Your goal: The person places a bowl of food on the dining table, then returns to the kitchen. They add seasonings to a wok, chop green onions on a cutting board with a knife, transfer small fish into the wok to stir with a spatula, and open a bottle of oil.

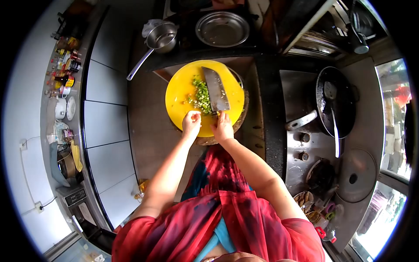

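Note:
A round yellow cutting board (pixel 179 98) lies in front of me. Chopped green onion (pixel 200 94) is heaped around its middle. Just right of the heap is a cleaver (pixel 215 89), its broad blade pointing away from me, with small green bits stuck to the metal. My right hand (pixel 224 128) is closed at the cleaver's near end, where the handle is mostly hidden by the fingers. At the board's near edge, left of the cleaver, my left hand (pixel 191 125) has its fingers curled together; whatever may be between them cannot be made out.
Beyond the board stand a saucepan (pixel 162 38) and a shallow metal pan (pixel 222 29). On the right stove sits a black wok (pixel 345 111) with a spatula (pixel 334 120) in it, near a glass lid (pixel 357 174). Bottles (pixel 67 81) line the left counter.

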`<control>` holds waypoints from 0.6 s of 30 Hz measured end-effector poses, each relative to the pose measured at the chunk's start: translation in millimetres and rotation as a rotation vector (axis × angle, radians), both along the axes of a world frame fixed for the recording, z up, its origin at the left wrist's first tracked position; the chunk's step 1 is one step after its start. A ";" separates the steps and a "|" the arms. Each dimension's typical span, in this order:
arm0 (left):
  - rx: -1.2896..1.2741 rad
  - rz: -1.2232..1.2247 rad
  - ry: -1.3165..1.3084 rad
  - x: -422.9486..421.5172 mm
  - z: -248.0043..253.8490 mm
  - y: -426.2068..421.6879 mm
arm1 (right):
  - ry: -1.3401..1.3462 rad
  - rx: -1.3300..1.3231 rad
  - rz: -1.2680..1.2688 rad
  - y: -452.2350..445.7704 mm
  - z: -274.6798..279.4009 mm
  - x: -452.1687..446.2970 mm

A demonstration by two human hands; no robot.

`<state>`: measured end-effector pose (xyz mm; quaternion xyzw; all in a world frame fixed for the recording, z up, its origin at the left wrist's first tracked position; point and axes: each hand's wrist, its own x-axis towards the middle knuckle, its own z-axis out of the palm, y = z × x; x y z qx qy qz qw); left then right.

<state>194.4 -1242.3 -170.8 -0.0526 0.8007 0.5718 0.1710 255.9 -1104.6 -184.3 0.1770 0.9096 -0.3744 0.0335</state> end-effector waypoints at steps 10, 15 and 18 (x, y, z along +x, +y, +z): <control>-0.528 -0.249 0.530 -66.7 -8.0 -45.7 | 0.140 -0.162 -0.444 -10.1 27.8 -4.7; -0.581 -0.429 0.505 -95.2 -17.6 -47.4 | 0.163 -0.422 -0.610 -24.9 3.4 44.9; -0.439 -0.521 0.586 -88.3 -31.4 -41.5 | 0.051 -0.668 -0.712 -38.8 28.9 60.7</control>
